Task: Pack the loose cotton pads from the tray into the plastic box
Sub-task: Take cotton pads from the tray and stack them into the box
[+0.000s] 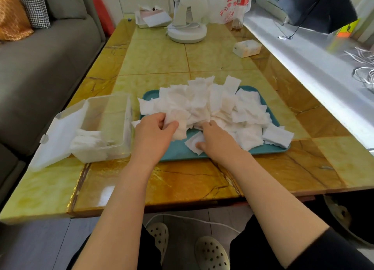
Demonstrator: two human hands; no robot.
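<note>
Fingers of the left hand [153,132] clench a wad of white square cotton pads [202,104] at the heap's near edge. The right hand [216,142] curls into the heap, thumb on one pad; whether it grips, I cannot tell. Gathering is under way, I judge. Most pads lie on the teal plastic tray [176,153]. A few sit in the clear plastic box [126,116], lid open, just left. Next, the wad must clear the box's wall. A white desk fan [187,27] stands well beyond; nothing blocks the way.
</note>
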